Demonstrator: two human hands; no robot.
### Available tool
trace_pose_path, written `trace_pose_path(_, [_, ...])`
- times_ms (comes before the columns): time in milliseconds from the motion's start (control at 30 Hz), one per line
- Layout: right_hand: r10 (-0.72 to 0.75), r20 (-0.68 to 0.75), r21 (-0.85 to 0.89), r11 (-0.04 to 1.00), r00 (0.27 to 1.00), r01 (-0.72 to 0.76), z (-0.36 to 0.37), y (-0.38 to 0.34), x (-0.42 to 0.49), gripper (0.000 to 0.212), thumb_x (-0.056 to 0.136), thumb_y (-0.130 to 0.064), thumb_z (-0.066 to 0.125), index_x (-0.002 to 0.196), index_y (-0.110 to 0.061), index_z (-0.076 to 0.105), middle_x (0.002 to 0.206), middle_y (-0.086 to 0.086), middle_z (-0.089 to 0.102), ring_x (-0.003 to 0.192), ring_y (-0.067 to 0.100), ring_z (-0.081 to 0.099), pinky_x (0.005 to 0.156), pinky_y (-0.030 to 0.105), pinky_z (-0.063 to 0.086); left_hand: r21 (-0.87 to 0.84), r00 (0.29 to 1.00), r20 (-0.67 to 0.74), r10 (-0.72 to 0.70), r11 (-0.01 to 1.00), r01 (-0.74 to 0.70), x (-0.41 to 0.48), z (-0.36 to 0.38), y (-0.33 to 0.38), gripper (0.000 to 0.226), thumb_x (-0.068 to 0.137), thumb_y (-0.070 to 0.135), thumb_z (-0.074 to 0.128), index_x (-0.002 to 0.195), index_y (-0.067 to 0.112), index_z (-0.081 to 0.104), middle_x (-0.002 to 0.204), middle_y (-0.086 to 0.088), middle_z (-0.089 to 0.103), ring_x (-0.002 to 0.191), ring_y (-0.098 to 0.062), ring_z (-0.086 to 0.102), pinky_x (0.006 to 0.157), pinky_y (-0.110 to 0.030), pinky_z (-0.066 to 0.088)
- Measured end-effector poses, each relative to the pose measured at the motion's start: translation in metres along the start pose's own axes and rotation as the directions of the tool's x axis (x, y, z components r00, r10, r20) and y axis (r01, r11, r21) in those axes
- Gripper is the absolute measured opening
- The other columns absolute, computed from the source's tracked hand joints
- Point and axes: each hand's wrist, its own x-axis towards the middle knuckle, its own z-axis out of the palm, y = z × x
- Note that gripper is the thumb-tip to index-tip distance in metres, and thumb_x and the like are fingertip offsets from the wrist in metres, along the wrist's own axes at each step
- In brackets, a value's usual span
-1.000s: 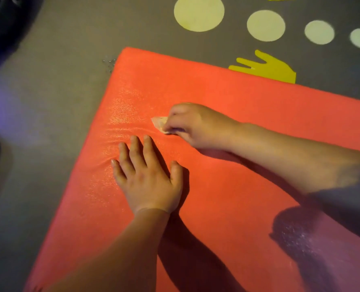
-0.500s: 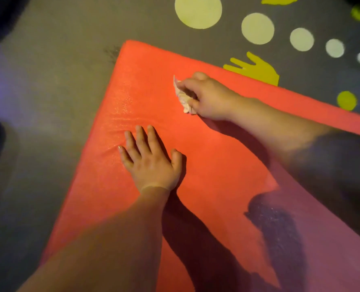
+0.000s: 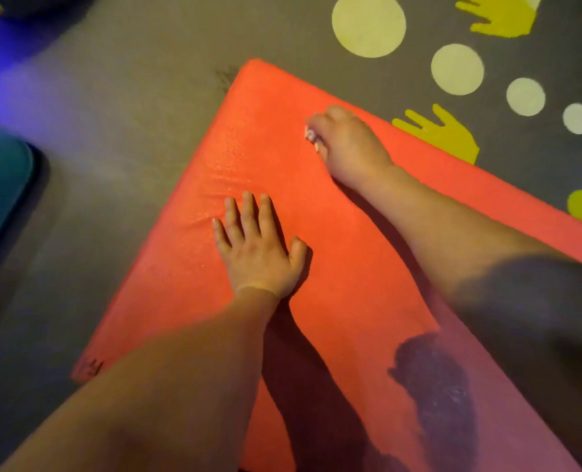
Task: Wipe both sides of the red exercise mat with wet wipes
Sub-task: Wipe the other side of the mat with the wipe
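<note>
Here, the red mat (image 3: 351, 267) lies flat on the grey floor (image 3: 129, 114), turned at an angle so that one corner points away from you toward the top of the view. A strip along its left edge glistens as if damp.

Your right hand (image 3: 347, 144) sits on the mat near that far corner, close to the far edge. Its fingers are curled around a small pale wipe (image 3: 311, 136), bunched up and pressed against the red surface. Only a little of the wipe shows past your knuckles.

Your left hand (image 3: 259, 253) lies flat on the mat nearer to you, palm down, with the fingers straight and slightly spread. It grasps nothing. It is well apart from the right hand, and wrinkles show in the mat just beyond its fingertips.

A dark sleeve (image 3: 538, 301) covers your right upper arm, and a dark shadow (image 3: 432, 386) falls on the near part of the mat.

The floor bears a yellow hand print (image 3: 446, 134) just beside the mat's far edge, and a row of pale circles (image 3: 368, 25) beyond it. A teal object (image 3: 0, 185) lies at the left edge of the view, too blurred to tell what it is.
</note>
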Motion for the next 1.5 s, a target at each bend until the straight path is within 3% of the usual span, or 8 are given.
trace_pose_path(100, [0.159, -0.128, 0.093, 0.985, 0.979, -0.148, 0.009, -0.001, 0.0, 0.022, 0.082, -0.003, 0.051, 0.093, -0.008, 0.069, 0.098, 0.016, 0.061, 0.091, 0.035, 0.062, 0.08, 0.037, 0.05, -0.014, 1.0, -0.014, 0.001, 1.0, -0.001, 0.0, 0.001, 0.001, 0.089, 0.081, 0.058, 0.046, 0.158, 0.016, 0.032, 0.167, -0.011, 0.026, 0.157, -0.034, 0.009, 0.124, -0.06, 0.006])
trace_pose_path(367, [-0.431, 0.21, 0.213, 0.896, 0.877, 0.39, 0.009, -0.034, -0.075, 0.012, 0.085, -0.007, 0.066, 0.097, -0.009, 0.069, 0.095, 0.008, 0.058, 0.089, 0.024, 0.054, 0.075, 0.031, 0.043, -0.033, 1.0, 0.002, 0.008, 0.999, -0.008, 0.0, -0.001, -0.002, 0.093, 0.079, 0.06, 0.044, 0.16, 0.017, 0.028, 0.167, -0.01, 0.024, 0.157, -0.032, 0.007, 0.125, -0.058, 0.005])
trace_pose_path(533, [-0.019, -0.108, 0.044, 0.999, 0.994, 0.024, 0.012, 0.002, -0.047, 0.017, 0.087, -0.013, 0.061, 0.097, -0.007, 0.073, 0.095, 0.016, 0.06, 0.086, 0.038, 0.058, 0.074, 0.045, 0.05, -0.013, 1.0, 0.021, 0.009, 1.0, -0.009, -0.001, -0.003, 0.0, 0.095, 0.079, 0.061, 0.041, 0.161, 0.017, 0.023, 0.168, -0.01, 0.021, 0.157, -0.032, 0.004, 0.125, -0.057, 0.002])
trace_pose_path(733, [-0.527, 0.178, 0.136, 0.849, 0.831, 0.51, 0.011, -0.03, -0.065, 0.014, 0.094, -0.016, 0.058, 0.101, -0.012, 0.07, 0.098, 0.008, 0.061, 0.092, 0.029, 0.057, 0.077, 0.037, 0.046, -0.008, 1.0, 0.006, 0.011, 1.0, -0.011, -0.001, 0.0, -0.002, 0.097, 0.075, 0.06, 0.043, 0.16, 0.017, 0.026, 0.167, -0.01, 0.024, 0.157, -0.033, 0.008, 0.125, -0.057, 0.004])
trace_pose_path(967, [0.02, -0.086, -0.016, 1.0, 0.996, -0.021, 0.015, -0.012, 0.0, 0.024, 0.09, -0.019, 0.052, 0.093, -0.006, 0.072, 0.092, 0.022, 0.06, 0.09, 0.042, 0.06, 0.075, 0.043, 0.046, 0.005, 1.0, 0.006, 0.005, 1.0, -0.005, -0.002, -0.001, 0.001, 0.098, 0.076, 0.062, 0.039, 0.161, 0.017, 0.024, 0.168, -0.009, 0.022, 0.157, -0.031, 0.006, 0.125, -0.057, 0.003])
trace_pose_path(1167, [-0.369, 0.064, 0.131, 0.924, 0.927, 0.359, 0.026, -0.048, -0.021, 0.014, 0.089, -0.014, 0.062, 0.098, -0.012, 0.073, 0.089, 0.013, 0.06, 0.084, 0.032, 0.058, 0.069, 0.036, 0.042, 0.004, 1.0, 0.009, 0.008, 1.0, -0.008, -0.001, -0.001, 0.0, 0.099, 0.074, 0.061, 0.04, 0.161, 0.016, 0.025, 0.168, -0.009, 0.022, 0.157, -0.031, 0.006, 0.125, -0.057, 0.003])
trace_pose_path(1367, [0.111, -0.15, -0.011, 0.993, 0.982, -0.114, 0.006, 0.005, 0.023, 0.026, 0.093, -0.013, 0.049, 0.107, -0.008, 0.071, 0.103, 0.023, 0.06, 0.097, 0.043, 0.059, 0.082, 0.044, 0.049, -0.021, 1.0, 0.01, 0.005, 1.0, -0.005, -0.001, -0.002, 0.0, 0.098, 0.075, 0.063, 0.035, 0.161, 0.018, 0.024, 0.168, -0.008, 0.02, 0.158, -0.03, 0.001, 0.126, -0.055, -0.001])
trace_pose_path(1500, [0.077, -0.18, 0.021, 0.997, 0.981, -0.074, 0.022, -0.007, 0.006, 0.023, 0.094, -0.02, 0.054, 0.105, -0.008, 0.07, 0.099, 0.022, 0.058, 0.092, 0.04, 0.058, 0.08, 0.041, 0.049, -0.016, 1.0, 0.002, 0.009, 1.0, -0.008, 0.0, -0.001, -0.002, 0.098, 0.076, 0.063, 0.038, 0.161, 0.018, 0.025, 0.168, -0.009, 0.021, 0.158, -0.031, 0.003, 0.125, -0.056, 0.001])
